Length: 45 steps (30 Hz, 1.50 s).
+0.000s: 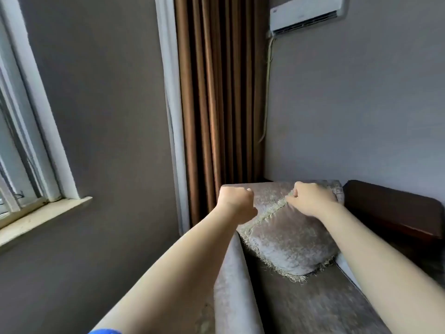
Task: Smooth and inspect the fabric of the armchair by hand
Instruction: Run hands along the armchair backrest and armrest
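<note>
The armchair (313,307) is covered in grey-brown velvet, with its backrest edge (231,280) running up the middle of the view. A matching fringed cushion (286,244) leans in the far corner of the seat. My left hand (237,201) is closed in a fist at the top corner of the backrest, seemingly gripping the fabric there. My right hand (310,197) is closed on the cushion's fringed upper edge. Both forearms reach forward from the bottom of the view.
A brown curtain (216,104) hangs behind the chair. A dark wooden piece of furniture (395,208) stands to the right. A window with a stone sill (41,215) is on the left wall. An air conditioner (305,13) is mounted high on the right wall.
</note>
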Motion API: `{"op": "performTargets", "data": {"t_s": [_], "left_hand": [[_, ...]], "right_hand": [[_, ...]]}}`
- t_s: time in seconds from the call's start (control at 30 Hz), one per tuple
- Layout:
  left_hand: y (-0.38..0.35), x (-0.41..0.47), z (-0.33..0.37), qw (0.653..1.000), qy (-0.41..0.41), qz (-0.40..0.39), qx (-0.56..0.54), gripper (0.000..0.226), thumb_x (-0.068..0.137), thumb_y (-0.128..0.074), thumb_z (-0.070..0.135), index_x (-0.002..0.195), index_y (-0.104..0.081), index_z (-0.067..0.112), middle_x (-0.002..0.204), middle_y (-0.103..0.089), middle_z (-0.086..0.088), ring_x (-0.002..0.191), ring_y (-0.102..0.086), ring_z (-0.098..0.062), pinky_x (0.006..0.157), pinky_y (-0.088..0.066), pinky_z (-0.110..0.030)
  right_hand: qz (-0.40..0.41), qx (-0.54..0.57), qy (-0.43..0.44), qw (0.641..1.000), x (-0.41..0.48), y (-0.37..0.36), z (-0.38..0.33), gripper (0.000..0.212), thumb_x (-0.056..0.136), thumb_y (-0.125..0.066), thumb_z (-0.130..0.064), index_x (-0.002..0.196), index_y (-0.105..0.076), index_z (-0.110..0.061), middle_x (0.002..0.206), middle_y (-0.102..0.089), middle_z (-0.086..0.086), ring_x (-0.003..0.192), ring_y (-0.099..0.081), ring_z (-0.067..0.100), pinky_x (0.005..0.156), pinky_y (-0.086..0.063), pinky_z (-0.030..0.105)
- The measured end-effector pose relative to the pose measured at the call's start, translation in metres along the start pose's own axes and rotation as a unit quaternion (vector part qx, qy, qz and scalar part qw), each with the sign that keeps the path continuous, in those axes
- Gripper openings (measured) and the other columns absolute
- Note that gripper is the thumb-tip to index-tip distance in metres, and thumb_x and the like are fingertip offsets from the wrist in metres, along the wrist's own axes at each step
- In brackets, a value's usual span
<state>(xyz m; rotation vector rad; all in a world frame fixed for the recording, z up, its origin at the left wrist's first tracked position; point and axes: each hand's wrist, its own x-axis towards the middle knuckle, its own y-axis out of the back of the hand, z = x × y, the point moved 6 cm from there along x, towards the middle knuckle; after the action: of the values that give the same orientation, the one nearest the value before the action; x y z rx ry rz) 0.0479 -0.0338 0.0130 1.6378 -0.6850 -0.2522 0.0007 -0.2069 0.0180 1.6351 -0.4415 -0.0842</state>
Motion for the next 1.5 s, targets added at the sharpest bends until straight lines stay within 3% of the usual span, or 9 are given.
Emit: {"op": "performTargets", "data": {"t_s": [0.2, 0.33, 0.67, 0.8, 0.9, 1.03, 1.17, 1.37, 1.5], "left_hand": [[-0.053, 0.041, -0.059, 0.997, -0.072, -0.041, 0.008, 0.036, 0.090, -0.044, 0.042, 0.111, -0.051, 0.014, 0.084, -0.052, 0.001, 0.066, -0.047, -0.021, 0.046, -0.024, -0.026], [-0.069, 0.077, -0.097, 0.993, -0.117, -0.020, 0.012, 0.034, 0.090, -0.044, 0.040, 0.109, -0.050, 0.013, 0.095, -0.059, -0.001, 0.071, -0.047, -0.022, 0.053, -0.029, -0.028], [-0.111, 0.272, -0.224, 0.982, -0.168, 0.050, 0.069, 0.036, 0.091, -0.041, 0.045, 0.107, -0.049, 0.013, 0.099, -0.057, -0.004, 0.085, -0.055, -0.025, 0.060, -0.030, -0.033], [-0.132, 0.351, -0.268, 0.981, -0.174, 0.075, 0.050, 0.040, 0.090, -0.041, 0.047, 0.107, -0.050, 0.012, 0.102, -0.057, -0.005, 0.093, -0.056, -0.027, 0.065, -0.031, -0.033], [-0.165, 0.408, -0.290, 0.981, -0.182, 0.040, 0.061, 0.043, 0.090, -0.040, 0.049, 0.110, -0.049, 0.012, 0.106, -0.057, -0.005, 0.097, -0.056, -0.027, 0.067, -0.032, -0.034], [-0.199, 0.485, -0.303, 0.979, -0.194, 0.030, 0.058, 0.033, 0.091, -0.041, 0.037, 0.112, -0.049, 0.013, 0.111, -0.058, -0.005, 0.099, -0.057, -0.027, 0.066, -0.032, -0.033], [-0.228, 0.548, -0.300, 0.966, -0.247, 0.029, 0.072, 0.033, 0.090, -0.043, 0.033, 0.117, -0.049, 0.013, 0.111, -0.059, -0.002, 0.099, -0.059, -0.026, 0.062, -0.034, -0.032], [-0.243, 0.634, -0.286, 0.929, -0.354, 0.082, 0.065, 0.044, 0.090, -0.041, 0.044, 0.120, -0.048, 0.012, 0.112, -0.061, -0.005, 0.101, -0.059, -0.028, 0.065, -0.035, -0.030], [-0.276, 0.671, -0.258, 0.903, -0.420, 0.045, 0.074, 0.048, 0.090, -0.038, 0.045, 0.126, -0.044, 0.014, 0.117, -0.058, -0.006, 0.104, -0.057, -0.027, 0.066, -0.038, -0.033]], "right_hand": [[-0.022, -0.046, -0.055, 0.997, 0.036, -0.044, -0.033, 0.030, 0.092, -0.042, -0.051, 0.099, -0.046, -0.022, 0.109, -0.061, 0.006, 0.088, -0.055, 0.025, 0.067, -0.041, 0.031], [-0.038, -0.071, -0.086, 0.993, 0.078, -0.071, -0.046, 0.029, 0.092, -0.044, -0.047, 0.102, -0.049, -0.021, 0.109, -0.063, 0.006, 0.082, -0.052, 0.024, 0.064, -0.038, 0.031], [-0.042, -0.056, -0.119, 0.990, 0.313, -0.130, -0.099, 0.037, 0.093, -0.044, -0.041, 0.117, -0.050, -0.014, 0.116, -0.061, 0.009, 0.104, -0.058, 0.029, 0.079, -0.047, 0.035], [-0.037, -0.082, -0.123, 0.988, 0.399, -0.139, -0.110, 0.032, 0.094, -0.043, -0.040, 0.111, -0.050, -0.014, 0.115, -0.061, 0.010, 0.102, -0.059, 0.029, 0.073, -0.043, 0.032], [-0.047, -0.103, -0.126, 0.986, 0.444, -0.162, -0.117, 0.031, 0.094, -0.043, -0.041, 0.107, -0.049, -0.014, 0.109, -0.062, 0.008, 0.097, -0.060, 0.028, 0.067, -0.041, 0.031], [-0.043, -0.094, -0.163, 0.981, 0.490, -0.203, -0.119, 0.038, 0.093, -0.042, -0.045, 0.114, -0.049, -0.013, 0.108, -0.062, 0.006, 0.093, -0.060, 0.027, 0.064, -0.040, 0.031], [-0.040, -0.028, -0.266, 0.963, 0.528, -0.239, -0.123, 0.046, 0.092, -0.043, -0.043, 0.124, -0.048, -0.011, 0.122, -0.059, 0.012, 0.108, -0.057, 0.032, 0.077, -0.045, 0.034], [0.028, 0.029, -0.334, 0.942, 0.575, -0.270, -0.130, 0.043, 0.091, -0.043, -0.043, 0.121, -0.046, -0.013, 0.116, -0.062, 0.013, 0.106, -0.059, 0.033, 0.073, -0.041, 0.034], [0.004, 0.034, -0.392, 0.919, 0.582, -0.296, -0.109, 0.043, 0.091, -0.047, -0.042, 0.122, -0.043, -0.012, 0.122, -0.060, 0.014, 0.113, -0.056, 0.033, 0.079, -0.040, 0.035]]}}
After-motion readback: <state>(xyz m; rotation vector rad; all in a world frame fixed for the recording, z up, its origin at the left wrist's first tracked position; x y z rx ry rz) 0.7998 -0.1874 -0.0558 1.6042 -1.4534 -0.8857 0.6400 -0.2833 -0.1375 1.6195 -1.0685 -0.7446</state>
